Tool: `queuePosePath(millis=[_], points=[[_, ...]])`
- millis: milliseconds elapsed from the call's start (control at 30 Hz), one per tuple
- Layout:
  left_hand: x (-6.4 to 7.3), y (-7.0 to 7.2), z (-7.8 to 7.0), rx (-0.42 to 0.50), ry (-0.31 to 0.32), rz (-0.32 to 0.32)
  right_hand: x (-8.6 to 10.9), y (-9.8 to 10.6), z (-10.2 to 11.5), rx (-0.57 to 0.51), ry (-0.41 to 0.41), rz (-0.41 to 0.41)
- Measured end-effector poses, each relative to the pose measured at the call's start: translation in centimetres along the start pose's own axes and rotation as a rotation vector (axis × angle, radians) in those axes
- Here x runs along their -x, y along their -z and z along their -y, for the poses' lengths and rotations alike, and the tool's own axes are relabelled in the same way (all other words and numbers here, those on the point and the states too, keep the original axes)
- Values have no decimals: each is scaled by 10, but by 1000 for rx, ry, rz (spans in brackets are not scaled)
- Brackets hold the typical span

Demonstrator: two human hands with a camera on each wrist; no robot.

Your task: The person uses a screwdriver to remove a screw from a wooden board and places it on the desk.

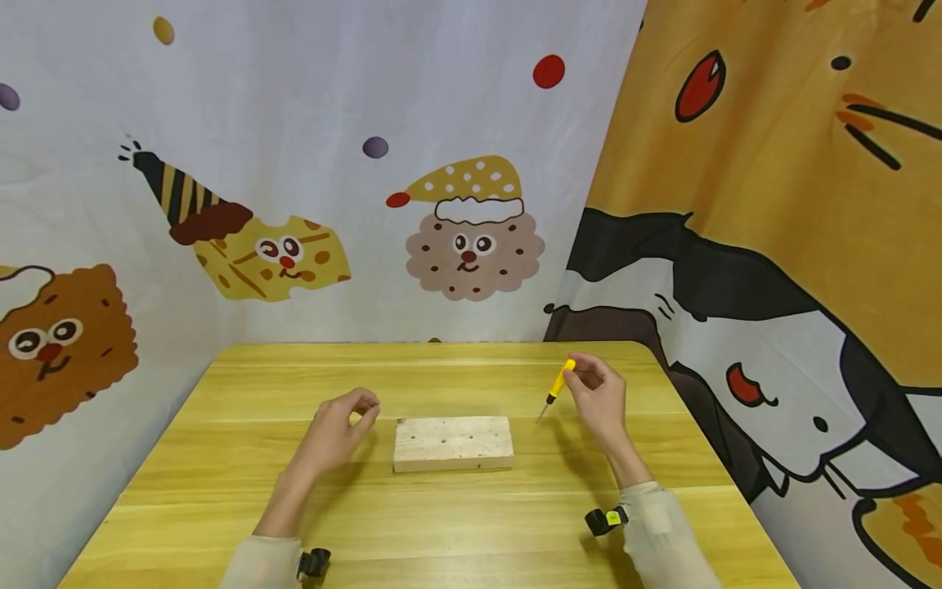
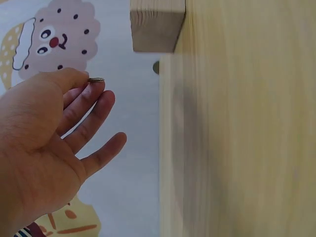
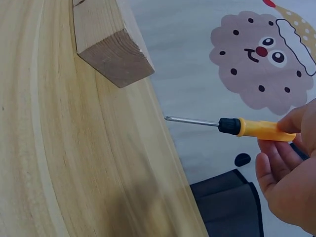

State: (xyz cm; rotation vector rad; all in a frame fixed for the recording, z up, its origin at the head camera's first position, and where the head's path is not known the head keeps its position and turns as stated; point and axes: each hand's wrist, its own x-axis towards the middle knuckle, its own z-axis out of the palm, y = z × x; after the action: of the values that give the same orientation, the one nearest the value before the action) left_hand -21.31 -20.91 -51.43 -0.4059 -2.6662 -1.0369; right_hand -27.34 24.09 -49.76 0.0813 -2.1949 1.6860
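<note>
My left hand (image 1: 334, 429) is raised left of a pale wooden block (image 1: 453, 446). Between its thumb and index finger it pinches a small metal screw (image 2: 97, 79); the other fingers spread loosely below. To the right of the block, my right hand (image 1: 602, 401) holds a screwdriver (image 3: 261, 129) by the end of its yellow handle. Its thin metal shaft (image 3: 192, 121) has a black collar and, in the head view, points down and left toward the table. Several small dark holes mark the top of the block, which lies flat.
The block lies on a wood-grain table (image 1: 456, 532). Behind it hangs a white curtain (image 1: 294, 98) with cartoon prints, and an orange printed curtain (image 1: 773, 180) is on the right. Small black cameras sit at both wrists.
</note>
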Motion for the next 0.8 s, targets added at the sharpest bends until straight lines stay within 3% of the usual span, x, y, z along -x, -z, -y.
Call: queuePosePath(millis=[200, 400, 800], points=[[-1, 8, 12, -20, 27, 43, -3, 4, -8, 39, -70, 40], [-2, 14, 19, -14, 30, 141, -6, 7, -14, 78, -143, 78], [-6, 11, 28, -31, 95, 268, -10, 7, -24, 140, -246, 145]])
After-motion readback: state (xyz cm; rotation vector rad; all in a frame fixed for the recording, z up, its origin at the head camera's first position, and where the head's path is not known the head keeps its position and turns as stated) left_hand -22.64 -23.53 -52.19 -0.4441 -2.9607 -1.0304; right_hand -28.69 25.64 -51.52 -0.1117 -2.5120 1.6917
